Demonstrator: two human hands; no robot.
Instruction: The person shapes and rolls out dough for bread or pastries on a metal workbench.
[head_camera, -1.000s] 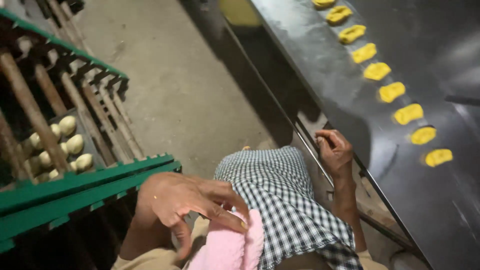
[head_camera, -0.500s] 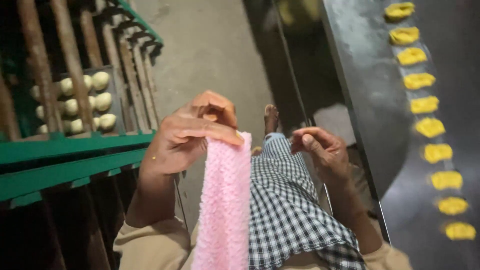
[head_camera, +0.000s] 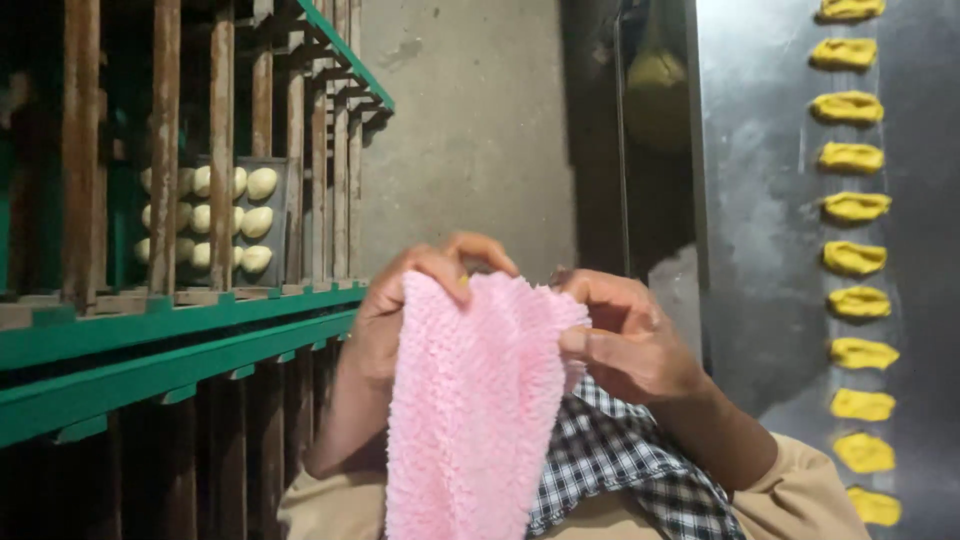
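Grey concrete floor (head_camera: 470, 130), steel table (head_camera: 770, 200) at right lined with yellow dough pieces (head_camera: 853, 207), green wooden rack (head_camera: 180, 320) at left, pink cloth (head_camera: 470, 420) near centre, left hand (head_camera: 400, 310) and right hand (head_camera: 625, 335) both pinching its top edge

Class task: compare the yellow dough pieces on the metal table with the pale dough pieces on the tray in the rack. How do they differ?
The yellow dough pieces are bright yellow and flattish; the pale dough pieces are cream and rounded like eggs. The yellow ones form a single line on the bare metal table; the pale ones sit in several rows on a tray. Both are small shaped portions.
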